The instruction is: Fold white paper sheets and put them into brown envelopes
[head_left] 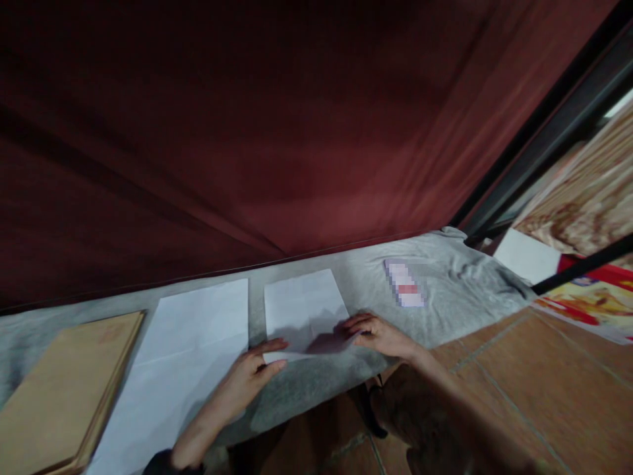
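Small white sheet (pixel 304 310) lying flat on grey cloth (pixel 445 277), about the middle of the covered surface, far edge towards dark red curtain (pixel 247 132), near edge close to the cloth's front drop. Left hand (pixel 252 373) spread, not clenched, fingers stretched onto the near left corner and pressing it down. Right hand (pixel 378 333) at the near right corner, fingertips bent onto the paper beside a raised, shadowed flap; pinched or merely pressed, cannot tell. Just left of the sheet, apart by a narrow strip of cloth, larger white sheet (pixel 198 343), long edges roughly parallel to it, near end running out of view at the bottom. Further left, just beside that sheet's long edge, tan flat stack (pixel 69 389), one corner pointing towards the curtain. To the right, bare cloth, then small blurred label (pixel 404 284), well apart from the right hand; beyond that, rumpled folds towards the cloth's end. Behind the papers, only a narrow band of cloth before the curtain's hem. In front, open tiled floor (pixel 544 382), widest on the right. At far right, dark bar (pixel 583 264) slanting between white card (pixel 527 254) and bright printed sheet (pixel 593 300)
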`<state>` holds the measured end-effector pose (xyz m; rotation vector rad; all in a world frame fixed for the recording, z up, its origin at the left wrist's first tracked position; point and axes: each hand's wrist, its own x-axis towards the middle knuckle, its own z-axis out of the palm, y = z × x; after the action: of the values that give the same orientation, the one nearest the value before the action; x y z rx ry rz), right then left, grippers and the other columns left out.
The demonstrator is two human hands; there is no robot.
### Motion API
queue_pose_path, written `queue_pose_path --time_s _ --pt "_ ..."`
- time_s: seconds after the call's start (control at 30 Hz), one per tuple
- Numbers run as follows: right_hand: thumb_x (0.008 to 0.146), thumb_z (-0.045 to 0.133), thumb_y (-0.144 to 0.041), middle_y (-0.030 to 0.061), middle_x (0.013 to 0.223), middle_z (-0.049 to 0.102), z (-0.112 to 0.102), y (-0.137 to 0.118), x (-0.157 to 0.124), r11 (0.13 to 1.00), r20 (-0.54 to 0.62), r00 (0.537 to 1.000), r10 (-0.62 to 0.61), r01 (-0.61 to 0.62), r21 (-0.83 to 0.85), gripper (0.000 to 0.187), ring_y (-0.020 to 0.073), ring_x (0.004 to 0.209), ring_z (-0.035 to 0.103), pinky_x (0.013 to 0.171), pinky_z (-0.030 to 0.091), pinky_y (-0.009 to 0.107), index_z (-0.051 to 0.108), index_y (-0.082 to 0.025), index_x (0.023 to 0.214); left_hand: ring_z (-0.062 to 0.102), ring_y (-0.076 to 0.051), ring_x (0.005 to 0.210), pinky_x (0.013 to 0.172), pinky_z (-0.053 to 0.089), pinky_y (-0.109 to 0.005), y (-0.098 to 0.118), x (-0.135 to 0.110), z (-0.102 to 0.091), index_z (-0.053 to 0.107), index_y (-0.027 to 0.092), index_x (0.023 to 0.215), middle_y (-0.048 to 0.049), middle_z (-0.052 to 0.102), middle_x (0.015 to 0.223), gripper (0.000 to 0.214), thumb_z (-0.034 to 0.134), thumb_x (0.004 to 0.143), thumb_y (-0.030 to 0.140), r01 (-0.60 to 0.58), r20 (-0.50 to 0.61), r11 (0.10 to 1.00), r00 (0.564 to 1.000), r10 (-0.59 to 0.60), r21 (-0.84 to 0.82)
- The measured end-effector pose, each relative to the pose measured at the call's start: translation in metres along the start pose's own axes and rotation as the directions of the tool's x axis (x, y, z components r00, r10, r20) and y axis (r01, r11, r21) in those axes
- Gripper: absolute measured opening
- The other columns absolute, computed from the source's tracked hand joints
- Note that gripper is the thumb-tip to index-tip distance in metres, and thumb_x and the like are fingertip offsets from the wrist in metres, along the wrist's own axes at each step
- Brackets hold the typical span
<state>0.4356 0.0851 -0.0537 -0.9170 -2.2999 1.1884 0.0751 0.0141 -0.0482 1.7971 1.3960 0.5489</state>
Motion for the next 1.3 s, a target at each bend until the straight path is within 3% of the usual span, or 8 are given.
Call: queue_pose_path --time_s 0.1,0.23,0.43,0.53,0.7,0.93,1.1,1.3 --pt "0.103 0.044 -0.05 0.0028 0.095 0.076 0.005 -0.001 0.003 0.98 -0.116 0.973 0.197 -0.194 0.043 0.043 0.0209 0.09 0.07 0.08 0.055 0.032 0.075 -0.021 0.098 0.069 -0.025 0.074 0.069 0.058 -0.034 0.007 0.004 0.003 0.078 0.02 0.072 -0.0032 0.077 0.078 0.041 0.059 0.084 0.055 0.156 -0.131 0.982 0.977 -0.169 -0.11" --pt "0.103 0.042 -0.041 0.0019 0.079 0.069 0.013 -0.001 0.011 0.949 -0.247 0.922 0.297 -0.314 -0.035 0.039 0.0195 0.077 0.064 0.069 0.05 0.029 0.069 -0.02 0.084 0.068 -0.023 0.076 0.068 0.053 -0.031 0.015 0.009 0.005 0.078 0.019 0.087 -0.0034 0.077 0.082 0.041 0.063 0.078 0.056 0.163 -0.26 0.963 0.941 -0.216 -0.213" --pt "0.098 0.05 -0.035 0.0031 0.085 0.065 0.017 -0.003 0.025 0.901 -0.374 0.879 0.295 -0.387 -0.198 0.03 0.0175 0.077 0.062 0.071 0.045 0.028 0.064 -0.02 0.075 0.058 -0.015 0.062 0.061 0.043 -0.025 0.021 0.012 0.01 0.059 0.023 0.077 0.0036 0.061 0.066 0.021 0.057 0.086 0.041 0.275 -0.417 0.958 0.882 -0.219 0.077" --pt "0.098 0.051 -0.034 0.0019 0.083 0.064 0.017 -0.003 0.031 0.87 -0.388 0.865 0.316 -0.428 -0.246 0.03 0.0165 0.076 0.061 0.07 0.043 0.027 0.064 -0.021 0.075 0.065 -0.016 0.07 0.064 0.043 -0.025 0.026 0.013 0.014 0.058 0.024 0.102 0.0021 0.066 0.079 0.016 0.058 0.089 0.033 0.357 -0.448 0.919 0.857 -0.253 0.164" --pt "0.098 0.052 -0.031 0.0029 0.084 0.068 0.019 -0.002 0.041 0.792 -0.399 0.847 0.35 -0.495 -0.356 0.026 0.0177 0.078 0.064 0.071 0.041 0.027 0.066 -0.021 0.078 0.071 -0.02 0.078 0.066 0.048 -0.028 0.033 0.016 0.015 0.036 0.021 0.148 -0.0021 0.071 0.09 0.058 0.056 0.094 0.029 0.415 -0.452 0.87 0.851 -0.268 0.266" --pt "0.1 0.051 -0.03 0.0051 0.094 0.076 0.021 -0.01 0.051 0.693 -0.409 0.827 0.386 -0.552 -0.463 0.025 0.0197 0.087 0.07 0.078 0.042 0.029 0.069 -0.022 0.085 0.069 -0.025 0.105 0.087 0.056 -0.037 0.025 0.02 0.018 0.055 0.023 0.14 -0.0113 0.068 0.123 0.044 0.047 0.097 0.025 0.286 -0.443 0.85 0.894 -0.07 0.442" --pt "0.1 0.052 -0.031 0.006 0.093 0.077 0.018 -0.018 0.057 0.675 -0.396 0.817 0.419 -0.572 -0.467 0.025 0.0211 0.088 0.071 0.078 0.042 0.029 0.069 -0.022 0.084 0.047 -0.033 0.14 0.113 0.043 -0.053 0.022 0.024 0.027 0.058 0.026 0.137 -0.01 0.049 0.152 0.051 0.047 0.09 0.008 0.105 -0.46 0.829 0.867 0.195 0.549" --pt "0.099 0.053 -0.031 0.0052 0.091 0.077 0.016 -0.017 0.058 0.676 -0.385 0.821 0.421 -0.567 -0.47 0.025 0.0201 0.085 0.071 0.074 0.04 0.028 0.069 -0.022 0.083 0.046 -0.028 0.142 0.117 0.041 -0.05 0.029 0.032 0.044 0.059 0.021 0.134 -0.0098 0.053 0.152 0.048 0.042 0.092 0.005 -0.114 -0.24 0.773 0.914 0.328 0.624"
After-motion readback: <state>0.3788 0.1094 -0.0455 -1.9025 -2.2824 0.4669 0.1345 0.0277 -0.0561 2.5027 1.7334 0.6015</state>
